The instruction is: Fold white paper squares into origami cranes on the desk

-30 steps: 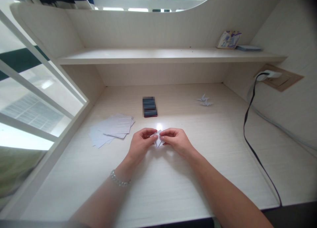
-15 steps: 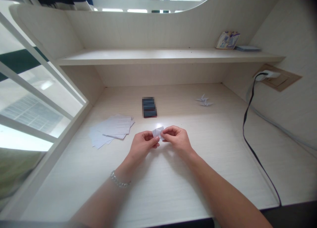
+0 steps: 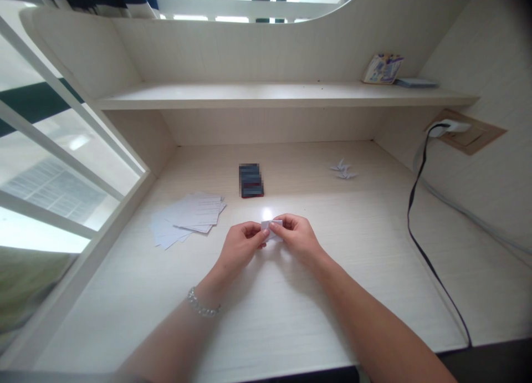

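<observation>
Between my two hands is a small folded piece of white paper (image 3: 275,224), held a little above the desk near its middle. My left hand (image 3: 244,241) pinches its left side between thumb and fingers. On the other side my right hand (image 3: 296,231) grips it, the thumb pressed on the front face next to the left thumb. The fingers behind the paper are partly hidden. Several white paper sheets (image 3: 195,210), some with printed lines, lie fanned out to the left. Small folded paper cranes (image 3: 344,170) rest at the back right of the desk.
A dark, pixelated rectangular object (image 3: 251,180) lies behind my hands. On the right, a black cable (image 3: 411,205) runs from a wall socket (image 3: 477,133) down across the desk. The shelf (image 3: 249,102) above holds a small patterned packet (image 3: 383,69) and a flat item (image 3: 415,82).
The paper has turned from a tilted, pointed shape to a level top edge, and sits slightly further right and lower. My right thumb has come closer to the left one.
</observation>
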`<state>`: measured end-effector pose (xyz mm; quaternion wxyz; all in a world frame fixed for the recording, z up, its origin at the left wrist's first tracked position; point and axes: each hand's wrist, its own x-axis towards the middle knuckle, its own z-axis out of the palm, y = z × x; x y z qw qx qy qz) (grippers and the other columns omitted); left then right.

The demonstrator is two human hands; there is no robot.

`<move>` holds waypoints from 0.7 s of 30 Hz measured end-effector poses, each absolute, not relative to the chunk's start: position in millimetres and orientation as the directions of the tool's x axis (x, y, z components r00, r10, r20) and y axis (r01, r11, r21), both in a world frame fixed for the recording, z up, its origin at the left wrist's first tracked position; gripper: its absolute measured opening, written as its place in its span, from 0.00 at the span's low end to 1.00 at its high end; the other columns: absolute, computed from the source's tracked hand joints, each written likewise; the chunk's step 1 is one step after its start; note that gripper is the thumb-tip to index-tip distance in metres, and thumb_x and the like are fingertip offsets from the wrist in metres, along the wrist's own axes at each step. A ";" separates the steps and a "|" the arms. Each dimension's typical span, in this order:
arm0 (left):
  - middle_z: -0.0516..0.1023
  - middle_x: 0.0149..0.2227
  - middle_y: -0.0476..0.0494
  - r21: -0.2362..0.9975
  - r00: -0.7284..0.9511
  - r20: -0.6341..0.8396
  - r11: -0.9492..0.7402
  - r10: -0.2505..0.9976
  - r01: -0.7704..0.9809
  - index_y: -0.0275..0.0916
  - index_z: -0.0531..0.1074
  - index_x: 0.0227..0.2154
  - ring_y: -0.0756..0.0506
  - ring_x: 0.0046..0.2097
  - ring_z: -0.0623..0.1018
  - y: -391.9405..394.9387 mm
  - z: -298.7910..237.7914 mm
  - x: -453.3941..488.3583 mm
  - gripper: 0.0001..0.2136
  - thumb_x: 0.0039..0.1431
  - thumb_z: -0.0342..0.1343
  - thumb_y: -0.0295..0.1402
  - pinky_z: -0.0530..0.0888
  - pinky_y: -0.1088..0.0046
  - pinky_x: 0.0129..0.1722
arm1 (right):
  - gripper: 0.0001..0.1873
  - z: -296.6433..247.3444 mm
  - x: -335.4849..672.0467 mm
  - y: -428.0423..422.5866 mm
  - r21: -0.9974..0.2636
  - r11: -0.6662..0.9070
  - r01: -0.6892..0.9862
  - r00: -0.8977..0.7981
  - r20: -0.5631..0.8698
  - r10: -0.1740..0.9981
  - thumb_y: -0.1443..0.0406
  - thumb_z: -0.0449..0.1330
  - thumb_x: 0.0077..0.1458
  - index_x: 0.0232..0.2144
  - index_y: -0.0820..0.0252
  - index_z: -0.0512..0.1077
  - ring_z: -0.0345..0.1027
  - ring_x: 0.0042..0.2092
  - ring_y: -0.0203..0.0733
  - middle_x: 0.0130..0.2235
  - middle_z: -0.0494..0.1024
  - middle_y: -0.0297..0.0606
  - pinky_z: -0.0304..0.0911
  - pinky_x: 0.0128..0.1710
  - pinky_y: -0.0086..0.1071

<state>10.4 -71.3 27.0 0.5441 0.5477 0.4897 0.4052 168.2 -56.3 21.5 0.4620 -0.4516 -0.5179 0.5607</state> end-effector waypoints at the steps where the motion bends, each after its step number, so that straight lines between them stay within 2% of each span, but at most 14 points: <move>1: 0.76 0.29 0.43 0.991 0.184 -0.065 0.041 0.981 0.130 0.35 0.75 0.30 0.49 0.30 0.73 -71.2 27.7 10.4 0.13 0.51 0.56 0.41 0.69 0.74 0.30 | 0.12 21.8 168.3 -56.5 -0.998 -0.040 -0.049 -0.177 -0.031 0.984 0.59 0.63 0.45 0.29 0.63 0.72 0.65 0.30 0.37 0.28 0.74 0.36 0.59 0.30 0.30; 6: 0.77 0.28 0.44 0.967 0.181 0.018 -0.063 0.983 0.245 0.36 0.75 0.27 0.49 0.29 0.73 -71.2 29.5 9.0 0.11 0.52 0.56 0.40 0.68 0.75 0.29 | 0.11 24.1 168.5 -58.6 -0.998 0.020 0.058 -0.199 0.008 0.980 0.59 0.60 0.47 0.28 0.62 0.74 0.64 0.30 0.38 0.28 0.74 0.37 0.58 0.29 0.30; 11: 0.78 0.30 0.42 0.993 0.220 -0.016 -0.010 0.975 0.115 0.35 0.75 0.32 0.48 0.31 0.75 -70.3 28.9 7.1 0.10 0.50 0.58 0.37 0.71 0.73 0.32 | 0.12 22.4 168.2 -58.4 -0.999 0.015 -0.043 -0.104 0.019 0.994 0.57 0.61 0.46 0.28 0.62 0.73 0.64 0.29 0.38 0.27 0.73 0.37 0.57 0.28 0.30; 17: 0.77 0.41 0.37 0.998 0.207 -0.053 0.056 0.977 -0.010 0.34 0.74 0.40 0.44 0.40 0.77 -67.7 28.5 2.6 0.17 0.44 0.62 0.30 0.72 0.66 0.42 | 0.13 23.2 168.5 -56.6 -0.992 -0.009 -0.124 -0.022 -0.007 1.000 0.57 0.63 0.45 0.27 0.62 0.74 0.61 0.27 0.35 0.26 0.72 0.35 0.55 0.25 0.29; 21: 0.78 0.37 0.38 0.993 0.235 -0.100 0.110 0.967 -0.030 0.34 0.73 0.38 0.44 0.37 0.77 -68.6 29.5 4.5 0.17 0.41 0.63 0.26 0.73 0.66 0.40 | 0.13 23.2 167.8 -56.4 -0.990 -0.007 -0.137 -0.005 -0.007 1.000 0.57 0.63 0.45 0.27 0.62 0.74 0.61 0.27 0.35 0.25 0.72 0.35 0.55 0.25 0.29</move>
